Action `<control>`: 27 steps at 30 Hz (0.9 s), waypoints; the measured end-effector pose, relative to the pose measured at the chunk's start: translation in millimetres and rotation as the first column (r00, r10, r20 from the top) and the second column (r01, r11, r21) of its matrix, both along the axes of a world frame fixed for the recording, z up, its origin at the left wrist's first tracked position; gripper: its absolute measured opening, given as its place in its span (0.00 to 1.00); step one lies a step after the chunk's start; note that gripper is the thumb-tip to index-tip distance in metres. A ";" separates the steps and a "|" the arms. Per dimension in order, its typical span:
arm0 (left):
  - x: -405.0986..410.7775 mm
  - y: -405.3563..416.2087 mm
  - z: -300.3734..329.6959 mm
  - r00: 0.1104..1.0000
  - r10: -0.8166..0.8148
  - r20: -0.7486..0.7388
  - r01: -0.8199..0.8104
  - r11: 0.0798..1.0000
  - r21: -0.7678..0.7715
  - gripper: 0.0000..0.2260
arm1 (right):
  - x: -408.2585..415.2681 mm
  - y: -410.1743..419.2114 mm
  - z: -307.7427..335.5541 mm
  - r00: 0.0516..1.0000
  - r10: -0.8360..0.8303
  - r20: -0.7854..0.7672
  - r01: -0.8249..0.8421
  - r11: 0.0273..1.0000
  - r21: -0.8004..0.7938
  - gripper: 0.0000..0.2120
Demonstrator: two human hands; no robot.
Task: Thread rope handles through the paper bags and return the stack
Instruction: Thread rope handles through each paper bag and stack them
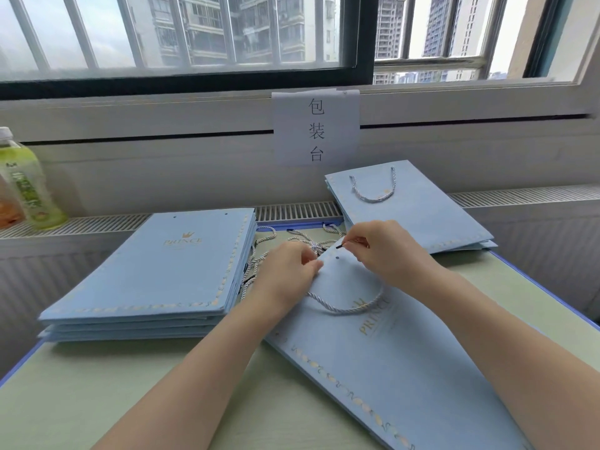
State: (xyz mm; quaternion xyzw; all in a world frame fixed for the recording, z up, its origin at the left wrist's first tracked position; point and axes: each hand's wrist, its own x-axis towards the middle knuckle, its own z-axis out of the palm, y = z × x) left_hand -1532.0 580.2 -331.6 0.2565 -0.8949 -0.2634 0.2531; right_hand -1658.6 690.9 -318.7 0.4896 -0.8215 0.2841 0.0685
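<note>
Desk (pixel 97 401): pale green, carrying all items below.
Unthreaded stack (pixel 152 267): blue paper bags, left, holes bare.
Working bag (pixel 406 368): laid flat at centre, one rope handle (pixel 344 308) already looped across its face.
Finished bags (pixel 418 209): far right, handle fitted.
Loose ropes (pixel 269 241): heaped between the stacks.
Left hand (pixel 285 274): fingers curled, pinching the bag's top edge.
Right hand (pixel 386 251): fingers pinching a black rope tip (pixel 340 246) just above an open hole (pixel 337 258).
Step judged: threading; next, the tip needed guiding into that hole.
</note>
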 end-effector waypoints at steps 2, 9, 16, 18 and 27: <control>0.1 1.6 2.0 0.999 -0.025 0.030 0.024 0.999 0.025 0.07 | 2.5 0.3 -1.2 0.996 -0.001 -0.091 0.007 0.998 0.063 0.08; 11.8 -8.9 20.5 0.999 -0.032 0.000 0.030 0.915 0.403 0.14 | 21.8 5.5 14.6 0.951 0.098 -0.293 -0.038 0.979 0.202 0.07; 17.7 -24.6 31.4 0.993 -0.116 -0.017 0.098 0.736 0.670 0.14 | 27.8 2.1 13.6 0.924 0.176 -0.340 -0.098 0.967 0.236 0.10; 16.3 -27.4 30.9 0.987 -0.161 0.009 0.113 0.731 0.673 0.11 | 23.7 0.5 10.2 0.936 0.188 -0.298 -0.141 0.975 0.174 0.09; 13.0 -38.2 15.8 0.920 -0.389 0.041 0.223 0.607 0.763 0.12 | 20.9 -6.2 0.8 0.948 0.240 -0.211 -0.242 0.970 0.018 0.08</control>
